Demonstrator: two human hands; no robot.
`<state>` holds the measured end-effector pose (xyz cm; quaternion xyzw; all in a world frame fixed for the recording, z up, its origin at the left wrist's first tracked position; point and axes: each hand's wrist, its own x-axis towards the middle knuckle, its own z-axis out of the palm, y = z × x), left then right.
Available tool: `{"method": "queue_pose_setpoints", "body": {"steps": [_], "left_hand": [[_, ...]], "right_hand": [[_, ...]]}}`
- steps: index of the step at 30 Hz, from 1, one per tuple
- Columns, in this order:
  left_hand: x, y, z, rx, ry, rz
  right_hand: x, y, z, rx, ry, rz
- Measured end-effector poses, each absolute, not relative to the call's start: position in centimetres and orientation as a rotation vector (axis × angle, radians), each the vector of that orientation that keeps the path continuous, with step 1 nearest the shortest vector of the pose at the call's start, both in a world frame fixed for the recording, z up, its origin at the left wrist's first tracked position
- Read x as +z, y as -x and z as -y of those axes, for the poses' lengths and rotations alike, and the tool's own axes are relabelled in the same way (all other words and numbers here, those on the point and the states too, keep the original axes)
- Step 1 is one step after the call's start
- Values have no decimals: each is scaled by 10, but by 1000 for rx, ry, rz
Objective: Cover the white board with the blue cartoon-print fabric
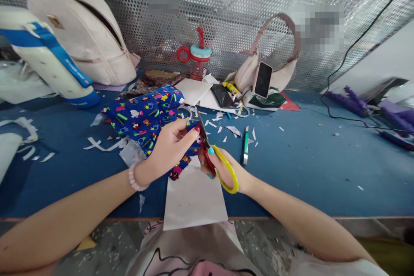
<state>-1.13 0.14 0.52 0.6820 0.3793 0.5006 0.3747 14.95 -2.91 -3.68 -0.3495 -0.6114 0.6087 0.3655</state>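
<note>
My left hand point(171, 144) pinches an edge of blue patterned fabric point(142, 114), printed with colourful cartoon figures. The bulk of the cloth spreads to the left and behind that hand. In my right hand point(223, 166) is a pair of scissors point(228, 177) with one yellow and one red handle loop. Their blades point up and away, right beside the fabric edge at my left fingertips. Whether the blades are around the cloth I cannot tell. Below both hands lies a white sheet of paper point(196, 200), partly over the table's front edge.
A green utility knife point(246, 146) lies right of the scissors among paper scraps point(233, 130). Behind stand a red cup point(198, 62), a phone point(262, 79) against a handbag point(284, 73), a backpack point(93, 39) and a large bottle point(48, 56). A black cable point(339, 69) crosses at right.
</note>
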Motion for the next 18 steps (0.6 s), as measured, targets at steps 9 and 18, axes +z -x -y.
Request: {"method": "queue_pose_setpoints", "body": {"steps": [9,18], "left_hand": [[4,10,-1,1286,-1735,-938],[5,9,1,1279,-1723,-937]], "right_hand": [[-30,-148,31,1536,921,1583],[-29,-149,30,1513,908,1635]]}}
